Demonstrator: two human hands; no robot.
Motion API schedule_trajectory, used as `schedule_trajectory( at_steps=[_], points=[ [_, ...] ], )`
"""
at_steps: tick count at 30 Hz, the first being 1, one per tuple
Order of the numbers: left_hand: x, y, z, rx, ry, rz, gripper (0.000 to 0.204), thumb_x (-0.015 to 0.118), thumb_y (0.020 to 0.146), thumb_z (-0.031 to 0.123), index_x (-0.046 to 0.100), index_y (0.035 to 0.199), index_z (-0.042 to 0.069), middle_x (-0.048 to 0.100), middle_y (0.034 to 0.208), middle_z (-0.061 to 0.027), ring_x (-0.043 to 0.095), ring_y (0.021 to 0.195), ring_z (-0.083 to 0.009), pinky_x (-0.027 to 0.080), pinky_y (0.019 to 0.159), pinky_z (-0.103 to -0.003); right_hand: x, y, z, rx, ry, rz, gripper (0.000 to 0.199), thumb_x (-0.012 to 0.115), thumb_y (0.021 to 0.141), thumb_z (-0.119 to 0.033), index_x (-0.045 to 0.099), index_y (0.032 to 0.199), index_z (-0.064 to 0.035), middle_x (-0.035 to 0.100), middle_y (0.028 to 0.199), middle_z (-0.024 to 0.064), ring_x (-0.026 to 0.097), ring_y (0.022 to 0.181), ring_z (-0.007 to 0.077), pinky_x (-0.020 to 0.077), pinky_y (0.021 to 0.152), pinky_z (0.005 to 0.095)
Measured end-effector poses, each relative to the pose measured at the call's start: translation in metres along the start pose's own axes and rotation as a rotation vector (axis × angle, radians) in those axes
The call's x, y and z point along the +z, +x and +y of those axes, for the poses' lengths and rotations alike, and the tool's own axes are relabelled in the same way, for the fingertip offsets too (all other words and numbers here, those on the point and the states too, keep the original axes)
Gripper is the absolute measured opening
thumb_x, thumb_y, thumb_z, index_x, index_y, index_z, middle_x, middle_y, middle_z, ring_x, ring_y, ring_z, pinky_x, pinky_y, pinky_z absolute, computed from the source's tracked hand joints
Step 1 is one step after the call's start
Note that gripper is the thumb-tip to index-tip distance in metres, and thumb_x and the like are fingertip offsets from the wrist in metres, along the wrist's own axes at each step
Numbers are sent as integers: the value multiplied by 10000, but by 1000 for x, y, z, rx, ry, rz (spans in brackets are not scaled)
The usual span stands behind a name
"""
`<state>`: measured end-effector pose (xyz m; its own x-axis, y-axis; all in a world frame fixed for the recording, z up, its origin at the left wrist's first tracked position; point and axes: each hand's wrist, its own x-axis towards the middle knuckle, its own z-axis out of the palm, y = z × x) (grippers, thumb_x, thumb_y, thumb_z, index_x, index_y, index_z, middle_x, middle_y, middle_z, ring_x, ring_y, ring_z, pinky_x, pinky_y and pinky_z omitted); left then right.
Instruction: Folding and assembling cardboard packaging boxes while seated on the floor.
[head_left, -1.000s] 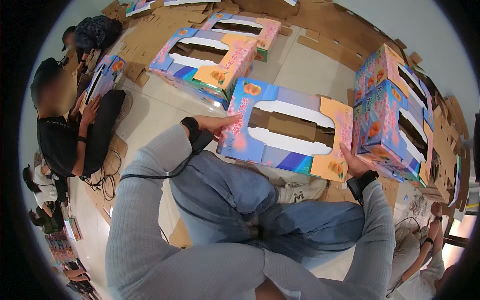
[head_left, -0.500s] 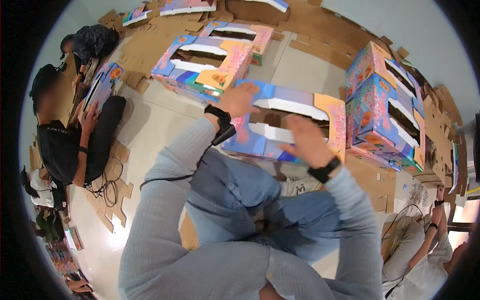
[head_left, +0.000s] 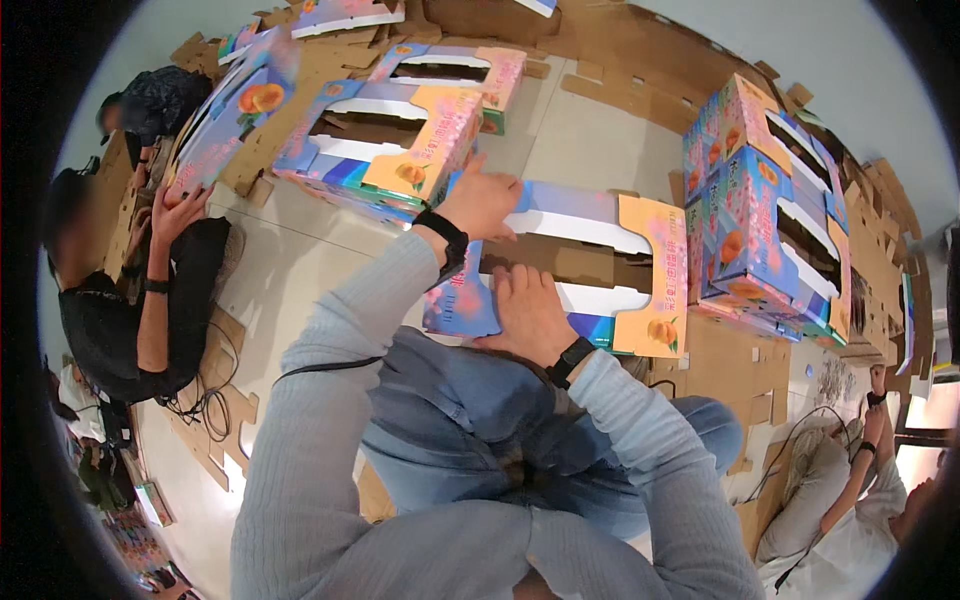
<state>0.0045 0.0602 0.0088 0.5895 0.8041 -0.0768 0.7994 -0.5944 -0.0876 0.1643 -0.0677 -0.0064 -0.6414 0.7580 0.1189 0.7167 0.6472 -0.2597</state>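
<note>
In front of my crossed legs stands a colourful cardboard carton (head_left: 655, 270), blue at its left end and orange at its right, with fruit and blossom prints. Its top has a long opening edged with white flaps. My left hand (head_left: 482, 205) rests on the carton's far left corner, fingers apart, holding nothing separate. On the near left part of the top lies my right hand (head_left: 532, 312), fingers stretched over the white edge of the opening and thumb spread toward the near side. Part of the carton's left end is hidden under both hands.
Two similar cartons (head_left: 395, 130) stand beyond on the left, and a stacked group (head_left: 765, 225) stands at the right. Flattened cardboard (head_left: 640, 105) lines the floor. At the left, a person in black (head_left: 110, 320) handles another carton (head_left: 235, 115); a person in white (head_left: 845, 540) sits lower right.
My right hand has moved left from above the opening onto the carton's near left edge. My left hand has shifted slightly down. The person at left has raised and turned their carton.
</note>
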Motion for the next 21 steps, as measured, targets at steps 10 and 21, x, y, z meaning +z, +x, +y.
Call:
schedule_trajectory(
  at_steps=[10, 21],
  points=[
    [9, -3, 13, 5, 100, 136, 784, 828, 622, 437, 555, 1231, 26, 621, 1135, -86, 585, 1131, -215, 287, 1076, -555, 3, -6, 1, 17, -8, -19, 1062, 711, 604, -693, 463, 1278, 89, 518, 1046, 170, 486, 1000, 293, 375, 844, 385],
    [-4, -35, 118, -88, -252, 102, 706, 675, 832, 401, 403, 1399, 79, 433, 1426, -152, 390, 1345, -307, 264, 1054, -643, -60, -87, 121, 8, 18, -121, 917, 714, 683, -638, 491, 1307, -4, 489, 1332, 204, 454, 1258, 348, 347, 1035, 513]
  ],
)
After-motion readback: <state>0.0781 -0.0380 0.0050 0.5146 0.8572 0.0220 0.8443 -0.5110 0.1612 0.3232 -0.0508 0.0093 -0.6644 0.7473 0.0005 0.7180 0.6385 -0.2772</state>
